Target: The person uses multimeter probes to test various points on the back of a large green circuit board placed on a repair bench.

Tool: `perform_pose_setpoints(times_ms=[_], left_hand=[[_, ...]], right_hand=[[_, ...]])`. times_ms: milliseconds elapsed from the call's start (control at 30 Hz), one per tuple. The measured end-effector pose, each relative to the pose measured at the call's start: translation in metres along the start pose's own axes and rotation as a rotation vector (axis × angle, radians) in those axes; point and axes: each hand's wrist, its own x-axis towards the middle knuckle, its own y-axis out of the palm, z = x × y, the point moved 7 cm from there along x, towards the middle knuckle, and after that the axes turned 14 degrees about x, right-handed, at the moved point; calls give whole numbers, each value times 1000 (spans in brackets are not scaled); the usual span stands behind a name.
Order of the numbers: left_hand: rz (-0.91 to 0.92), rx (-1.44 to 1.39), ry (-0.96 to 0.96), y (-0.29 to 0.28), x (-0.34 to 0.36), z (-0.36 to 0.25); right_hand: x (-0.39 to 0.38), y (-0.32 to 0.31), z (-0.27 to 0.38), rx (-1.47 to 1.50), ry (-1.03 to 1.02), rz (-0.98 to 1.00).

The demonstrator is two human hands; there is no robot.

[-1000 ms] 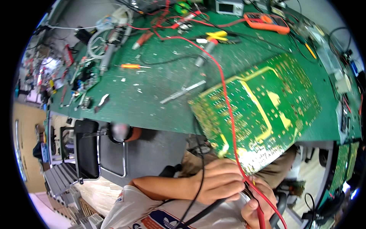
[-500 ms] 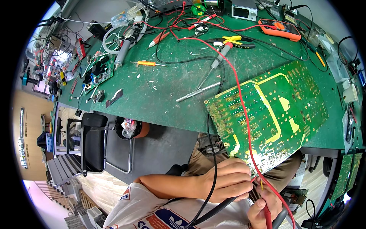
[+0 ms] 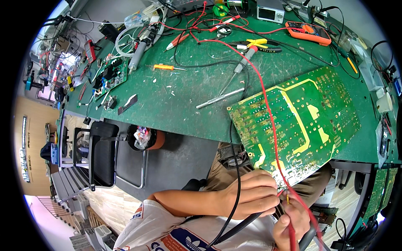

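Note:
A large green circuit board (image 3: 289, 117) lies tilted on the bench, its near corner reaching over the edge toward my hands. My left hand (image 3: 253, 194) is closed round a black test probe (image 3: 247, 221), at the board's near edge. Beside it, my right hand (image 3: 295, 219) grips a red test probe (image 3: 292, 236), whose gold-coloured tip points up toward the board. Both hands are close together; whether the tips touch the board I cannot tell. The red lead (image 3: 268, 108) runs across the board, and a black lead (image 3: 238, 175) passes over my left hand.
On the green bench (image 3: 167, 113) lie a metal rod (image 3: 220, 98), a screwdriver (image 3: 238, 67), an orange-handled screwdriver (image 3: 163, 67), pliers (image 3: 268, 47) and an orange multimeter (image 3: 307, 32). A smaller populated board (image 3: 111, 77) sits at left. Below stand a bin (image 3: 157, 140) and chair (image 3: 102, 154).
Both hands stay at the board's near edge, with only a slight shift. The lower end of the red lead has swung and is blurred. The whole view has moved slightly.

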Motion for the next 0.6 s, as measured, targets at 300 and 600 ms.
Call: perform_pose_setpoints(times_ms=[300,600], left_hand=[[34,15,8,-5,4,-1],[80,38,-4,-5,10,2]], right_hand=[[14,1,5,30,-57,53],[9,2,2,94,-172,8]])
